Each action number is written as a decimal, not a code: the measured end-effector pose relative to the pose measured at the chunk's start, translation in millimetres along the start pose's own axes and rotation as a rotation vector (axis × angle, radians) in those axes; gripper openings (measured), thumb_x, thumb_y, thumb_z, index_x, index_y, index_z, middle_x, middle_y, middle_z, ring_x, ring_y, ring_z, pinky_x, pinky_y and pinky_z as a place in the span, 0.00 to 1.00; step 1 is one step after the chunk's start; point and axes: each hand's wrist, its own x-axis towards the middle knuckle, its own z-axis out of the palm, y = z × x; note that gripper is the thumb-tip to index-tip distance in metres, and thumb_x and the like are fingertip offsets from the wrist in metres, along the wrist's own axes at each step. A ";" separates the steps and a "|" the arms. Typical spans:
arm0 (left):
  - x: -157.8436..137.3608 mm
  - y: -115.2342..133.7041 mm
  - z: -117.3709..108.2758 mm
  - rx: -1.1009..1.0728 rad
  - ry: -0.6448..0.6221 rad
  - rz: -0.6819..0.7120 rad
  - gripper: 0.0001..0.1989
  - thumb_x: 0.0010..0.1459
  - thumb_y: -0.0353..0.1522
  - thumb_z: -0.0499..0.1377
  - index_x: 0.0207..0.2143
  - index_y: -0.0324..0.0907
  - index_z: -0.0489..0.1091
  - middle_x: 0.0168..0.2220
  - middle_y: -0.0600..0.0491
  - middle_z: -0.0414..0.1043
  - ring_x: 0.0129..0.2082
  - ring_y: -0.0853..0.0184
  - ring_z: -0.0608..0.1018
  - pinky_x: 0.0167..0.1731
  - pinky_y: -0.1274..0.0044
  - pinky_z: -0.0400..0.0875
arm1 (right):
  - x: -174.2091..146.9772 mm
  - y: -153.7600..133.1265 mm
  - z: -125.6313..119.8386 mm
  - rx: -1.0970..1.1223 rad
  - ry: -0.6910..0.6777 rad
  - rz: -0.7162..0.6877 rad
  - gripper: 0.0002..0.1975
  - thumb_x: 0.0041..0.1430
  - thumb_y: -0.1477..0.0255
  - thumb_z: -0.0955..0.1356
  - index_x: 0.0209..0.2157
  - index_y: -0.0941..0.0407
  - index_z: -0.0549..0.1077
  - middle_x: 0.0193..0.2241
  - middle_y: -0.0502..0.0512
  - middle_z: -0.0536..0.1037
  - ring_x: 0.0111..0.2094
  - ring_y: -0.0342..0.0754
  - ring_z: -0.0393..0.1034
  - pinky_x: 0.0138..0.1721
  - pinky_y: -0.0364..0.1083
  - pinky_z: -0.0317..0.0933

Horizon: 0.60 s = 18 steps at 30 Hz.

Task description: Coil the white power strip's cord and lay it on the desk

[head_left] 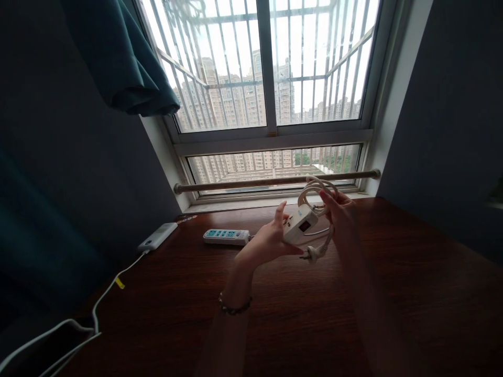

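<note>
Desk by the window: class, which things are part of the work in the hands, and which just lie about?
In hand:
white power strip, in left hand
its coiled cord, in right hand
plug, hanging below

Lying about:
blue-socketed strip
power bank
white cable
curtain
desk

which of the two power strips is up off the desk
The white power strip with its coiled cord, held between left hand and right hand. The blue-socket strip lies flat on the desk.
</note>
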 end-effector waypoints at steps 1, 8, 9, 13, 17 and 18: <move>-1.5 -2.8 -3.7 -0.056 -0.039 -0.009 0.62 0.35 0.38 0.69 0.64 0.47 0.31 0.54 0.42 0.62 0.47 0.55 0.72 0.49 0.63 0.61 | -0.5 1.7 1.8 0.000 -0.027 -0.016 0.16 0.38 0.65 0.75 0.22 0.58 0.67 0.15 0.42 0.63 0.15 0.35 0.52 0.15 0.38 0.45; -7.7 -20.5 -33.0 -0.277 0.109 -0.024 0.47 0.49 0.41 0.62 0.63 0.43 0.37 0.60 0.37 0.50 0.58 0.54 0.61 0.53 0.63 0.59 | -13.8 9.9 18.2 -0.012 -0.395 0.046 0.15 0.36 0.68 0.76 0.21 0.59 0.67 0.17 0.43 0.65 0.18 0.36 0.56 0.20 0.38 0.51; -6.4 -20.8 -35.2 -0.245 0.230 0.064 0.47 0.47 0.41 0.63 0.63 0.44 0.41 0.62 0.39 0.47 0.61 0.54 0.56 0.56 0.64 0.54 | -17.1 8.6 20.5 -0.021 -0.467 0.086 0.16 0.35 0.69 0.76 0.21 0.59 0.67 0.16 0.42 0.65 0.18 0.36 0.56 0.20 0.38 0.51; -6.8 -9.3 -39.4 -0.224 0.347 0.228 0.37 0.39 0.37 0.68 0.53 0.42 0.62 0.54 0.45 0.64 0.54 0.57 0.66 0.54 0.69 0.59 | -31.0 -1.1 28.5 0.032 -0.676 0.208 0.14 0.38 0.67 0.75 0.24 0.59 0.70 0.18 0.44 0.68 0.19 0.37 0.60 0.20 0.38 0.54; -21.0 9.1 -43.9 -0.261 0.228 0.084 0.17 0.39 0.36 0.68 0.31 0.35 0.72 0.29 0.51 0.74 0.31 0.65 0.75 0.34 0.76 0.69 | -40.2 -9.5 30.8 -0.004 -0.827 0.232 0.13 0.39 0.69 0.75 0.26 0.60 0.71 0.21 0.46 0.70 0.22 0.38 0.63 0.23 0.38 0.57; -25.1 12.1 -45.3 -0.286 0.138 0.043 0.15 0.40 0.36 0.68 0.27 0.35 0.72 0.24 0.52 0.73 0.26 0.67 0.75 0.29 0.78 0.69 | -41.9 -10.7 30.8 -0.040 -0.863 0.235 0.14 0.38 0.70 0.76 0.26 0.61 0.71 0.21 0.46 0.69 0.22 0.38 0.63 0.23 0.38 0.56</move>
